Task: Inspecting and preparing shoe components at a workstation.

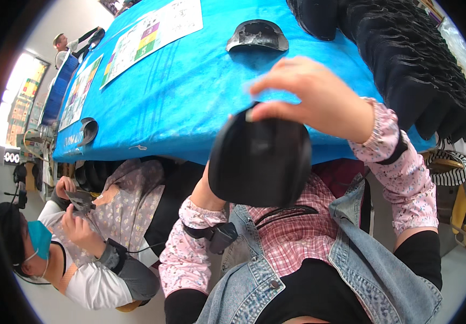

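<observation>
A black curved panel with rounded corners, shaped like a cap brim, is held up in front of my body, past the table's near edge. My left hand grips it at the left side; most of those fingers are hidden behind it. Above its top edge is my right hand, blurred by motion. The right thumb reaches that edge, while the index finger stretches out apart from the thumb. Farther off on the blue-covered table lies another curved black brim with a shiny, patchy surface.
Overlapping black brims are heaped at the far right. Printed sheets lie at the far left, and a small curved black piece rests near the left corner. A masked co-worker sits at left, handling a dark piece.
</observation>
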Tool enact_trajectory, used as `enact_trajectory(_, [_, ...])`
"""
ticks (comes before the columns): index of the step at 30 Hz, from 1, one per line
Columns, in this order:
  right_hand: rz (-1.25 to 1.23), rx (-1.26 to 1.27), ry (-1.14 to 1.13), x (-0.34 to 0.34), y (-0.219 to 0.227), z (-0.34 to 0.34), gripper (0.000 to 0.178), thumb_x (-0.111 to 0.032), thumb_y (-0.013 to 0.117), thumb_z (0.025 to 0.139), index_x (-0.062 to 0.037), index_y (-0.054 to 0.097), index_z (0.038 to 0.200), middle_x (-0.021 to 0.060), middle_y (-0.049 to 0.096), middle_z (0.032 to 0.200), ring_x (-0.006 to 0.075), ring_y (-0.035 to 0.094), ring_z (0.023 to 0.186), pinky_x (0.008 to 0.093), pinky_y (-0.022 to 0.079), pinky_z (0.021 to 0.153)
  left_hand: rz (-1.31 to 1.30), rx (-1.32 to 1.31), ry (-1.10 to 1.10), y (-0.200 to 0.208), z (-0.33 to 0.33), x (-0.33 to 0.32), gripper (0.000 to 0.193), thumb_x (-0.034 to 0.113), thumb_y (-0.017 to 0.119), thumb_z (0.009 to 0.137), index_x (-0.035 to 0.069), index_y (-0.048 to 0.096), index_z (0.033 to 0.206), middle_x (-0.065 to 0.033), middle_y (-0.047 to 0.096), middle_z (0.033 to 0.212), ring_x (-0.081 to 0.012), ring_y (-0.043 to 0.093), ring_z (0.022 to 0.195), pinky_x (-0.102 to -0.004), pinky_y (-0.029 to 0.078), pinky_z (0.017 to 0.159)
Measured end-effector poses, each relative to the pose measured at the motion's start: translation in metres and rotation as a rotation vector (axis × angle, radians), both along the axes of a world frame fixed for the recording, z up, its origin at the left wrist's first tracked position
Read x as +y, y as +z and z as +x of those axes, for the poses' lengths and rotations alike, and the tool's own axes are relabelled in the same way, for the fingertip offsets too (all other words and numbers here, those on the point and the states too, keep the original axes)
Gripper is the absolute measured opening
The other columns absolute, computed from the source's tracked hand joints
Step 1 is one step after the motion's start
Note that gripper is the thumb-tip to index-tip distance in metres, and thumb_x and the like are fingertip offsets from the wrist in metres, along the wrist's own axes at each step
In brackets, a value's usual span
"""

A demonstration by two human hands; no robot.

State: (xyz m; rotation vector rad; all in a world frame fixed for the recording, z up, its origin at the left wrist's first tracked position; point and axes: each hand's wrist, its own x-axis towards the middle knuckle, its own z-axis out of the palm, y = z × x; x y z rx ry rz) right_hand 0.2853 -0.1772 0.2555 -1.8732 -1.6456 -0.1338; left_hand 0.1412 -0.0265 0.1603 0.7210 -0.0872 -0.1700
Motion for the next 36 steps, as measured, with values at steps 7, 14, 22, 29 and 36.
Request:
enact_trajectory(7, [-0.083, -0.344, -0.083, -0.003, -0.027, -0.076, 0.082, -0.052, 0.053, 0.08, 0.011, 0.037, 0.13, 0.0233, 0.044, 0.132, 0.0332, 0.041, 0.125, 0.0418, 0.028, 0.107, -0.444, -0.119, 0.235, 0.012, 0.01, -0.011, 0.056, 0.046, 0.025, 0.097, 0.006, 0.038, 0.135, -0.0142, 0.047, 0.132, -0.0276, 0.048, 0.119, -0.04, 0.037, 0.103])
enact_trajectory(14, [0.041, 0.007, 0.107, -0.002, -0.052, -0.078, 0.095, -0.051, 0.061, 0.076, 0.0145, 0.025, 0.134, 0.0263, 0.037, 0.136, 0.0324, 0.04, 0.127, 0.0409, 0.027, 0.109, -0.503, -0.292, 0.231, 0.001, 0.001, -0.002, 0.064, 0.057, 0.023, 0.095, 0.01, 0.037, 0.136, -0.014, 0.046, 0.133, -0.0276, 0.049, 0.118, -0.0408, 0.038, 0.102])
enact_trajectory(22, [0.079, -0.084, -0.043, 0.017, -0.039, -0.065, 0.111, -0.07, 0.053, 0.067, 0.0146, 0.024, 0.133, 0.0249, 0.039, 0.136, 0.0334, 0.039, 0.127, 0.0411, 0.023, 0.11, -0.661, -0.327, 0.22, 0.002, 0.011, -0.022, 0.067, 0.059, 0.025, 0.093, 0.015, 0.027, 0.143, -0.0084, 0.03, 0.146, -0.0245, 0.033, 0.132, -0.0387, 0.026, 0.11])
enact_trajectory(29, [-0.04, 0.065, -0.101, -0.008, -0.005, -0.021, 0.076, -0.045, 0.068, 0.074, -0.0048, 0.042, 0.133, 0.0149, 0.046, 0.133, 0.0299, 0.044, 0.121, 0.0386, 0.034, 0.1, -0.112, 0.059, 0.135, 0.025, -0.017, -0.009, 0.061, 0.051, 0.04, 0.094, 0.009, 0.037, 0.137, -0.0096, 0.047, 0.133, -0.0217, 0.051, 0.116, -0.0356, 0.04, 0.1])
enact_trajectory(36, [-0.189, 0.349, 0.092, 0.0, 0.013, -0.034, 0.016, -0.01, 0.072, 0.073, 0.0003, 0.062, 0.08, 0.0062, 0.057, 0.077, 0.0168, 0.054, 0.07, 0.026, 0.041, 0.058, 0.189, 0.169, -0.035, 0.032, -0.041, 0.011, 0.058, 0.049, 0.035, 0.095, 0.003, 0.048, 0.127, -0.0042, 0.056, 0.117, -0.0102, 0.054, 0.101, -0.027, 0.043, 0.088])
